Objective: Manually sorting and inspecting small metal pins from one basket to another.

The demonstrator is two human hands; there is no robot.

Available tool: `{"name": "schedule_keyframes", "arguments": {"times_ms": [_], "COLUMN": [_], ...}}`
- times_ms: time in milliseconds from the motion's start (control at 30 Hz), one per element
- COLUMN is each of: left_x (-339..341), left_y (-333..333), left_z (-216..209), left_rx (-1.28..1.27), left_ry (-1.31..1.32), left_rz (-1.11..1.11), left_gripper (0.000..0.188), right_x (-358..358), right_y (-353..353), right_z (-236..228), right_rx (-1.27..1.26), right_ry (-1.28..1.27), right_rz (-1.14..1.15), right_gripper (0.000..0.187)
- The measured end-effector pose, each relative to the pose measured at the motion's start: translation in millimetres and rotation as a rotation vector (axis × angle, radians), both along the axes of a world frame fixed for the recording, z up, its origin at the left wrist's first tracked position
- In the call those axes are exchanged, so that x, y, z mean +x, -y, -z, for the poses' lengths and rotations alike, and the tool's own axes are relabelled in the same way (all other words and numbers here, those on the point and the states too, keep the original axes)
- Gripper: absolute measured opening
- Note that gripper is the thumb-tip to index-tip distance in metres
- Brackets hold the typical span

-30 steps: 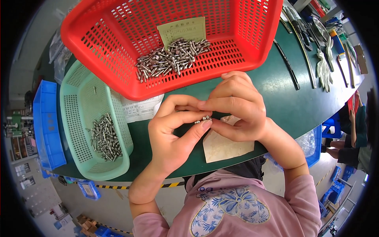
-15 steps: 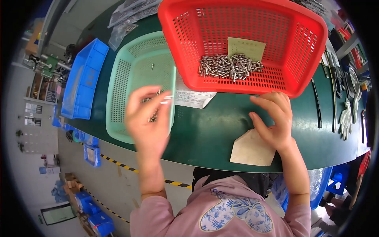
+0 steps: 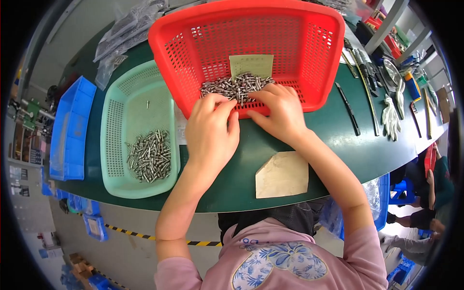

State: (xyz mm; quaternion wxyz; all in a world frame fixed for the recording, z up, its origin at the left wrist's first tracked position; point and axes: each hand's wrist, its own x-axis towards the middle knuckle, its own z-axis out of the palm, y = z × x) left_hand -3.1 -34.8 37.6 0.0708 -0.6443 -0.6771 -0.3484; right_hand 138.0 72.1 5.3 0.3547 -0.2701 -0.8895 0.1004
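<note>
The red perforated basket (image 3: 314,79) stands tilted before me, holding a pile of small metal pins (image 3: 220,87) and a pale paper label (image 3: 251,65). At its front rim is my left hand (image 3: 210,128), fingers curled together; whatever they may hold is hidden. My right hand (image 3: 279,113) reaches over the same rim, thumb and index finger apart, fingertips at the pins and nothing visibly gripped. Left of the red basket, a light green basket (image 3: 111,145) contains a heap of similar pins (image 3: 151,157), with one lone pin (image 3: 148,104) farther back.
A blue bin (image 3: 72,128) stands at the left table edge. A cream pad (image 3: 282,175) lies near the front edge. To the right are a black pen-like tool (image 3: 348,108), white gloves (image 3: 390,118) and other tools. Plastic bags (image 3: 128,34) lie at the back left.
My left hand has moved right from over the green basket to the red basket's rim. My right hand has moved from the table into the red basket. The whole view has shifted.
</note>
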Motion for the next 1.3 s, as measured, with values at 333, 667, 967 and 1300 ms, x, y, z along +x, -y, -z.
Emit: {"name": "schedule_keyframes", "arguments": {"times_ms": [333, 667, 967, 1300], "left_x": [-7, -1, 10, 24], "left_y": [-46, -27, -6, 1], "left_z": [38, 35, 25, 27], "left_rx": [0.062, 0.06, -0.43, -0.522], "left_ry": [-0.124, 0.369, 1.321, 1.687], "left_rz": [-0.032, 0.061, 0.45, 0.419], "left_gripper": [0.018, 0.008, 0.012, 0.014], "right_x": [-14, 24, 43, 31], "right_y": [-11, 4, 12, 27], "right_z": [8, -12, -20, -9], "right_rx": [-0.005, -0.266, -0.78, -0.634], "right_ry": [-0.004, -0.138, -0.335, -0.457], "right_rz": [0.035, -0.104, -0.348, -0.226], "right_gripper": [0.011, 0.011, 0.009, 0.008]}}
